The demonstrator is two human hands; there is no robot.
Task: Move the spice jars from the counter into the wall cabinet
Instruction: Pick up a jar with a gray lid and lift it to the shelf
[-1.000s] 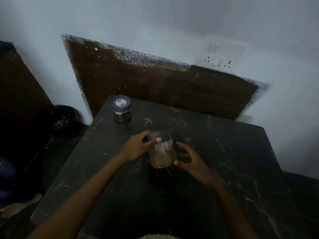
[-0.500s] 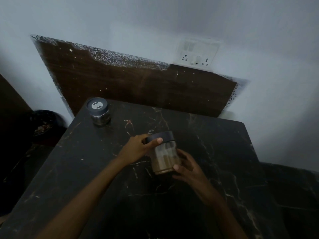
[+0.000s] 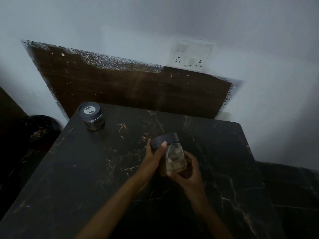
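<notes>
Left hand point(image 3: 154, 156): reached in from lower left, thumb laid on the dark lid, fingers curled around the clear spice jar point(image 3: 174, 155).
Right hand point(image 3: 187, 171): cupped under the jar's base, fingers closed on it.
Clear spice jar: tilted, held over the black marble bench point(image 3: 86, 178); possibly lifted clear, the dim view leaves this uncertain.
Steel spice jar point(image 3: 91, 116): stood upright at the far left corner, well apart.

The counter point(image 3: 86, 169) is black marble veined white and rust. One jar point(image 3: 175, 157) is clear with tan powder and a black lid; another jar point(image 3: 91, 116) has a grey lid. Dark brown board point(image 3: 129, 87), pale wall point(image 3: 259, 49).
</notes>
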